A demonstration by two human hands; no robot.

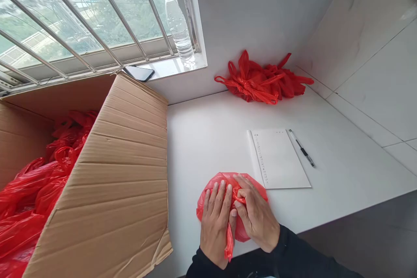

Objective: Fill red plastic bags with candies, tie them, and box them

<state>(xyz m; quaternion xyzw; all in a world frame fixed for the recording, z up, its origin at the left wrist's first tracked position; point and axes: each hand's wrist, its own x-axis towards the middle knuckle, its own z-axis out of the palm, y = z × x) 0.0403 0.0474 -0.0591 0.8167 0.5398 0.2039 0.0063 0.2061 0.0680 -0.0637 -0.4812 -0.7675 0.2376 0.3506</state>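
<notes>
A red plastic bag (215,179) lies on the white table near its front edge, flattened into a rounded shape, contents hidden. My left hand (216,219) rests flat on its left side, fingers stretched out, with a twisted red end of the bag sticking out beside the thumb. On the right side of the bag is my right hand (256,210). Its thumb and a bent finger close on a gathered strip of the red plastic, while another finger stretches over the bag.
Left stands an open cardboard box (130,160) holding several red bags (48,182). More red bags (260,80) lie by the wall. A notebook (282,158) and pen (302,150) lie right. On the sill are a phone (140,73) and a water bottle (178,28).
</notes>
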